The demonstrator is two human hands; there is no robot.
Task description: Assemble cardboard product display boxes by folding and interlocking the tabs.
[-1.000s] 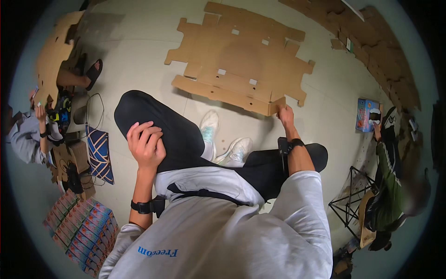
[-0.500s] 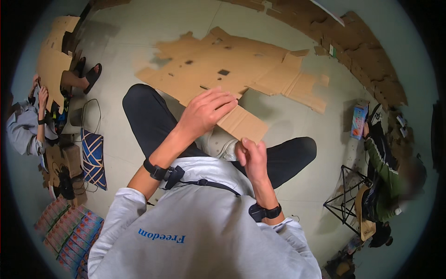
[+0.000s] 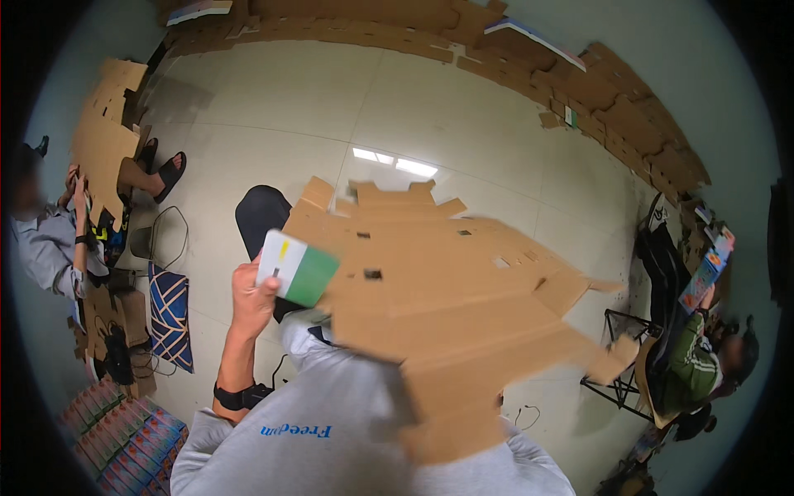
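A large flat sheet of die-cut brown cardboard [image 3: 438, 281], with tabs and small cut-out slots, is raised over my lap and chest, its lower right part smeared by motion. My left hand [image 3: 253, 299] is closed at its left side, the thumb lying over a white-and-green printed panel [image 3: 299, 269]. That panel seems to be a flap of the sheet, though the join is not clear. My right hand and forearm are hidden behind the cardboard.
A person at left holds another cardboard sheet [image 3: 103, 140]; a person at right holds a colourful box [image 3: 705, 277]. Nearby are a blue patterned cushion [image 3: 169, 318], stacked printed packages [image 3: 124, 438] and a black metal frame [image 3: 616, 376]. Cardboard pieces [image 3: 331, 31] line the far wall.
The cardboard sheet has been lifted and swung toward me, off the floor ahead. My left hand has moved left onto the printed panel; my right hand has gone from sight.
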